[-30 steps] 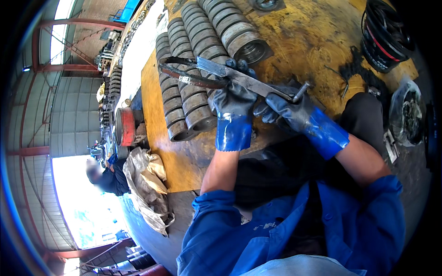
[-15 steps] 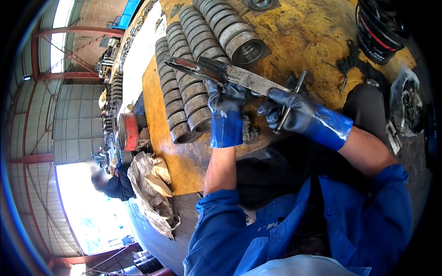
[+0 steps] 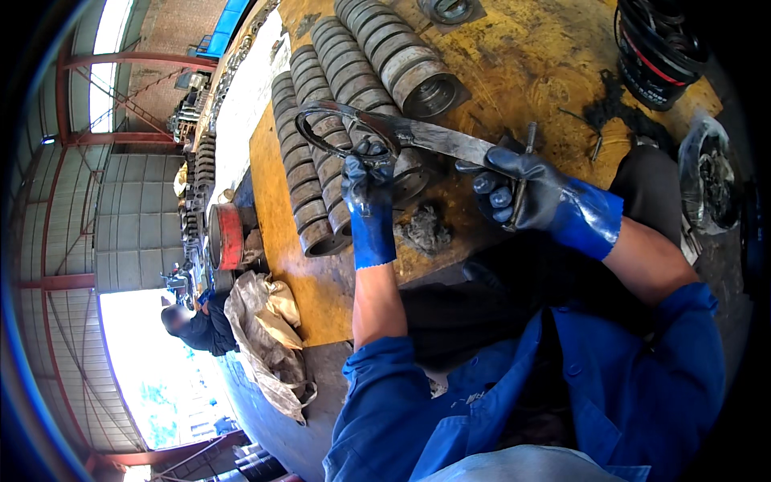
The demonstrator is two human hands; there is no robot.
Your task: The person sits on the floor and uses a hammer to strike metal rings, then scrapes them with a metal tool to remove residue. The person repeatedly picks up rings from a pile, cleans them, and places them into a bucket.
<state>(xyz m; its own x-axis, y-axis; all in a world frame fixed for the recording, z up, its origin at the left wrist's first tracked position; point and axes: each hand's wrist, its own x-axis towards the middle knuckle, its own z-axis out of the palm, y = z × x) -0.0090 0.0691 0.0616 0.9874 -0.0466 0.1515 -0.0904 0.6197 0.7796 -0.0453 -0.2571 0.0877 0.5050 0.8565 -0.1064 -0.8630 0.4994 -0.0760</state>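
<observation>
A dark, wet-looking metal ring (image 3: 307,136) is raised over the rows of metal collars (image 3: 299,173). My left hand (image 3: 368,178), in a blue glove with blackened fingers, is closed on the ring's near side. From the ring a flat grey metal bar (image 3: 446,140) runs right into my right hand (image 3: 536,189), gloved the same way and closed around its end. I cannot tell whether ring and bar are one piece. A thin metal rod (image 3: 526,151) crosses the bar's end within my right hand. Below the bar, a dark crumpled rag (image 3: 426,230) lies on the table.
The stained yellow tabletop (image 3: 530,72) also carries a round metal part (image 3: 450,10). Beyond stands a black bucket (image 3: 654,76) with a red stripe. A clear plastic bag (image 3: 708,181) is at the right. Left are a red drum (image 3: 226,235), a pale sack (image 3: 261,337) and another person (image 3: 210,325).
The ring has turned from nearly edge-on to show its opening. My left hand has moved slightly left and down, my right hand slightly right. More of the rag shows.
</observation>
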